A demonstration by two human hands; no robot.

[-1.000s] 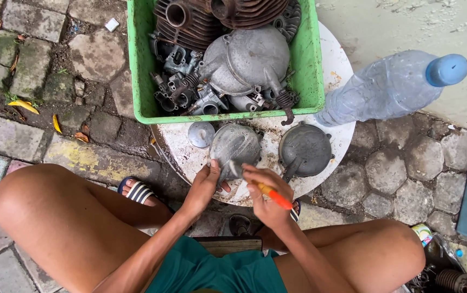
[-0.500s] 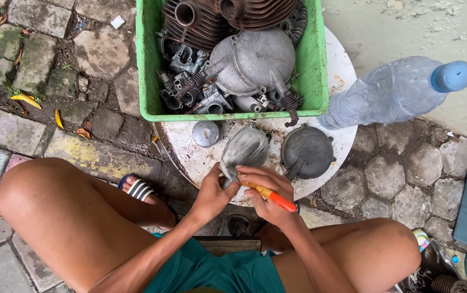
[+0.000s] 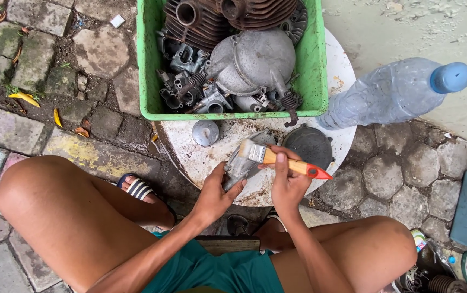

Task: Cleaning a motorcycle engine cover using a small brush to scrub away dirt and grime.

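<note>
Brushing step: left hand (image 3: 215, 196) grips grey engine cover (image 3: 242, 164) below green crate (image 3: 149, 70); right hand (image 3: 287, 184) grips paintbrush (image 3: 277, 158); further strokes need steady tilt.

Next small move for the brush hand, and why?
Probably a short stroke down the grey metal part. The right hand holds the paintbrush with its bristles already against the part's upper end, and the left hand grips it tilted over the white round tabletop.

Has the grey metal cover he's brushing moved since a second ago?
Yes. The grey metal cover lay flat on the white round table beside the dark round cover; now the left hand holds it tilted up, nearer the person.
</note>
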